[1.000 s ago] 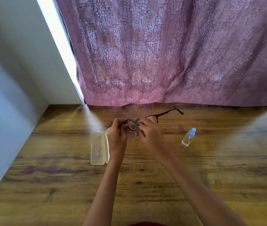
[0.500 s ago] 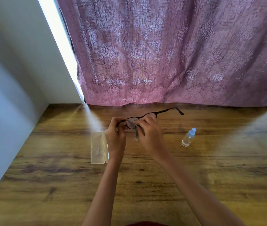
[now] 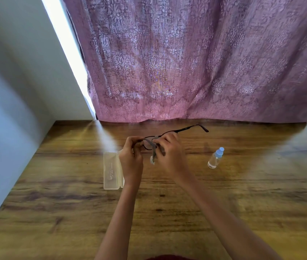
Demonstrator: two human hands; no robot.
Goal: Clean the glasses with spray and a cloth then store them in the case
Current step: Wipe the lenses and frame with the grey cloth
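Note:
Black-framed glasses [image 3: 182, 130] are held above the wooden table [image 3: 74, 212], one temple arm pointing far right. My left hand [image 3: 131, 158] grips the frame's left side. My right hand [image 3: 169, 152] pinches a grey cloth [image 3: 153, 151] over a lens; the cloth's end hangs down between the hands. A translucent glasses case [image 3: 111, 170] lies open on the table just left of my left wrist, partly hidden by it. A small clear spray bottle [image 3: 216, 158] with a blue cap stands to the right of my right hand.
A purple patterned curtain [image 3: 195, 62] hangs along the table's far edge. A grey-white wall [image 3: 8, 109] borders the table on the left. A strip of sunlight falls on the table near the case.
The hands and glasses have shifted slightly; the cloth has moved along the lens under my right fingers. Case and bottle have stayed in place.

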